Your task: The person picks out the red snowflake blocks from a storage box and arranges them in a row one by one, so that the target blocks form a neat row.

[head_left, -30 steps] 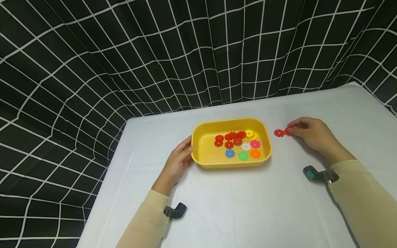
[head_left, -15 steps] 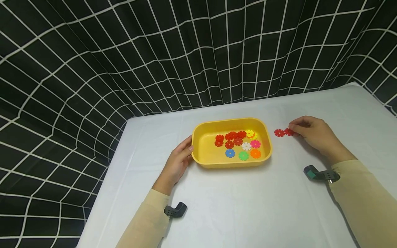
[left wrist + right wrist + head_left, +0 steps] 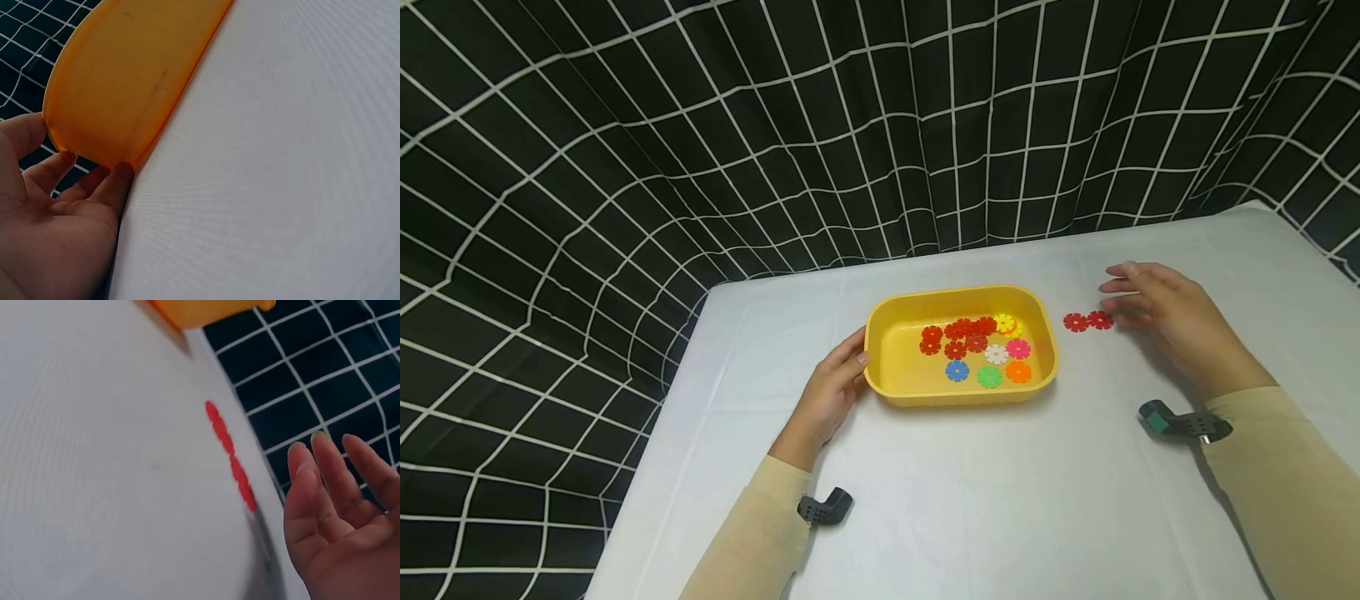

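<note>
My left hand [image 3: 831, 387] holds the left end of a yellow plastic tray [image 3: 874, 354], thumb at the rim and fingertips against the outer wall in the left wrist view. To the right of the tray, two notched red snowflake discs [image 3: 1076, 322] lie flat on the white cloth, side by side with their edges meeting. Just over the right-hand red disc [image 3: 1101, 320] is my right hand [image 3: 1172, 321], its fingers loosely bent and nothing between them. The right wrist view shows that hand's fingers apart, clear of the discs.
Inside the tray are several red snowflake discs [image 3: 955, 350] in a cluster, plus a blue disc [image 3: 957, 371], a green disc [image 3: 989, 377], an orange disc [image 3: 1018, 372], a pink disc [image 3: 1018, 348], a white disc [image 3: 996, 354] and yellow ones. Behind the table [image 3: 970, 500] hangs a black gridded curtain [image 3: 850, 125].
My right hand has let go of the right-hand red disc, lifted off and spread its fingers. The two red discs stay where they lay; the left hand has kept its hold on the tray.
</note>
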`<state>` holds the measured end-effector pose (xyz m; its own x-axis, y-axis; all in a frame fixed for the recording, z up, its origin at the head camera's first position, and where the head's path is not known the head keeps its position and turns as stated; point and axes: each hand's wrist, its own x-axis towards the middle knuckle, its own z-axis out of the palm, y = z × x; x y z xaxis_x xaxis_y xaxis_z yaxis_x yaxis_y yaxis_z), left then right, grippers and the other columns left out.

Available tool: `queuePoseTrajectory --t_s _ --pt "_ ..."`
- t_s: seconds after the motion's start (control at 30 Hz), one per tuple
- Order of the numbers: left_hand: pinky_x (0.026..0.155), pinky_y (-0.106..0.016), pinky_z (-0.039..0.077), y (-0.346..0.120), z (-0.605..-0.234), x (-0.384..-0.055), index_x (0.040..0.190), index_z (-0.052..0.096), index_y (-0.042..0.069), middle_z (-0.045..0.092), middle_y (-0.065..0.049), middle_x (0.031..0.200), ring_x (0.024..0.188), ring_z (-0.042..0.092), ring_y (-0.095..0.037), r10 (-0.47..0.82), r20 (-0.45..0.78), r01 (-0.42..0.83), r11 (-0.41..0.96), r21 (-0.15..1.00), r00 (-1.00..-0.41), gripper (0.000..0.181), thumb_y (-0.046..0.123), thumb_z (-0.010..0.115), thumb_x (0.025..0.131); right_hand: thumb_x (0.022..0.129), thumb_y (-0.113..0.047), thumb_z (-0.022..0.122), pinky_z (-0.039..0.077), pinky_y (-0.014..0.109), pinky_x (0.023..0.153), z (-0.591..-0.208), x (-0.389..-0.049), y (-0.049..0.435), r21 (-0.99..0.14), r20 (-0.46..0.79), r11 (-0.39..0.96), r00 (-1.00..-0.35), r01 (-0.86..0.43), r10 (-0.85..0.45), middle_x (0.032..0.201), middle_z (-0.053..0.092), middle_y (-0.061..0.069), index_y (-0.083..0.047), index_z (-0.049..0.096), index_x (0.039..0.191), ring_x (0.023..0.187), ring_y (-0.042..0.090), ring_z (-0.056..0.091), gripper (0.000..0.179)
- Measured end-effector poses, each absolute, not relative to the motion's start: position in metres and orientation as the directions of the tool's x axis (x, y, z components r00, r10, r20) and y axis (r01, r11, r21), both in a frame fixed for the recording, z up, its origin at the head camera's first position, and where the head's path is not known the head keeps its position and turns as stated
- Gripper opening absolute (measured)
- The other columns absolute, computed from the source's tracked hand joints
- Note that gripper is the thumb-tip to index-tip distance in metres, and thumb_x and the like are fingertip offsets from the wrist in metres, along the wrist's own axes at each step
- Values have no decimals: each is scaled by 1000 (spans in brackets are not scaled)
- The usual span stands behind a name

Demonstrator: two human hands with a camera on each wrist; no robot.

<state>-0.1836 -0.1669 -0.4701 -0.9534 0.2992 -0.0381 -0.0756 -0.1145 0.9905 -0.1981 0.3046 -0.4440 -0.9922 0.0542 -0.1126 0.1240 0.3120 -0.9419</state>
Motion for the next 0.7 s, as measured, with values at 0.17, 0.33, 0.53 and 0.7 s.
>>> queuePoseTrajectory --t_s 0.17,0.33,0.53,0.7 --pt "123 -39 37 -167 -471 -184 165 47 8 47 -2 167 152 42 -18 300 -37 -74 -113 991 -953 52 14 55 114 111 -66 40 57 18 90 -432 -195 302 -969 -35 245 -999 26 -35 154 54 17 -15 46 163 121 12 65 73" --pt "123 -39 38 -167 -471 -184 165 47 8 47 -2 166 152 42 -19 298 -37 -75 -117 990 -954 52 14 55 114 116 -54 40 57 21 93 -419 -191 290 -986 29 161 -996 -42 -84 155 54 14 -16 48 161 125 16 65 59" --pt "122 -38 38 -167 -471 -184 165 47 9 47 -1 167 152 42 -18 302 -36 -75 -121 990 -953 52 14 56 114 118 -44 42 60 28 94 -402 -184 266 -995 76 60 -986 -86 -149 156 52 15 -15 49 159 129 24 62 50" --pt "123 -38 38 -167 -471 -184 165 47 9 47 -2 166 152 42 -19 297 -39 -80 -125 989 -954 52 14 56 114 117 -44 42 60 30 95 -390 -177 242 -994 81 54 -978 -93 -191 157 52 13 -15 47 160 133 26 59 52"
